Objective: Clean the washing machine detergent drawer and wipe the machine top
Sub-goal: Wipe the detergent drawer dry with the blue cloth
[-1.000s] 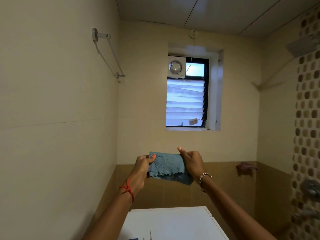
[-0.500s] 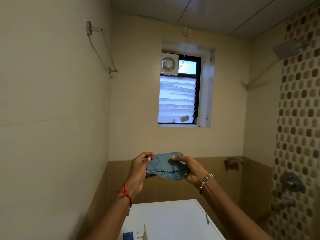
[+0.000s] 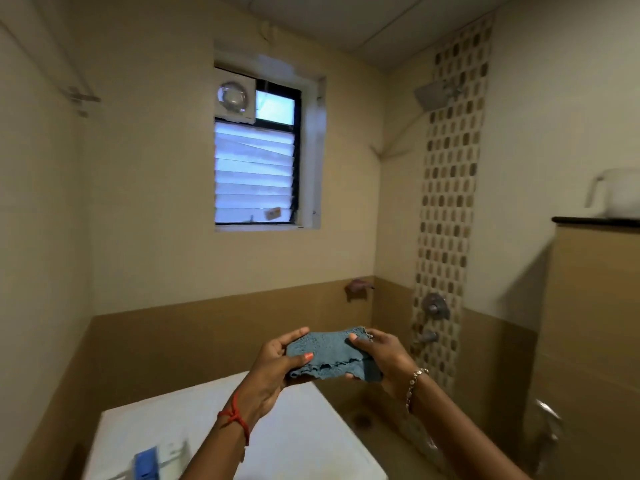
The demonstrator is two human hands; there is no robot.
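Observation:
A folded blue-grey cloth (image 3: 329,355) is held in the air between both hands, above the far right corner of the white washing machine top (image 3: 298,434). My left hand (image 3: 273,365) grips its left side, thumb on top. My right hand (image 3: 381,358) grips its right side, thumb pressed on the cloth. On the machine top near the lower left lies the detergent drawer (image 3: 152,462), blurred, with a blue part and a white part.
Tiled walls close in at left and behind the machine. A louvred window (image 3: 254,178) with an exhaust fan is in the back wall. Shower tap (image 3: 433,306) and shower head (image 3: 433,95) are at right, a floor drain (image 3: 362,419) below, and a ledge with a white jug (image 3: 616,199) far right.
The view has swung right and down. Both hands have lowered the cloth and folded it flatter; more of the machine top and the drawer now show.

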